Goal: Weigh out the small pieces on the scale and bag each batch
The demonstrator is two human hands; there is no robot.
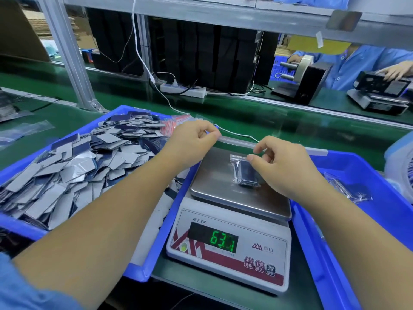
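A small clear zip bag (244, 172) filled with dark flat pieces hangs just over the steel pan of the scale (257, 262). My right hand (281, 166) pinches the bag's top edge between thumb and fingers. The scale's green display reads about 63. My left hand (193, 142) hovers at the pan's far left corner, fingers curled, thumb and forefinger pinching the end of a pale translucent strip (239, 140) that runs behind the pan. A heap of loose grey and dark blue pieces (73, 162) fills the blue bin (138, 274) on the left.
A stack of empty red-striped zip bags (176, 124) lies at the left bin's far corner. A second blue bin (312, 253) on the right holds filled bags (348, 191). A white cable (237, 133) and power strip (183, 89) lie behind. Another person (362, 63) works across the green belt.
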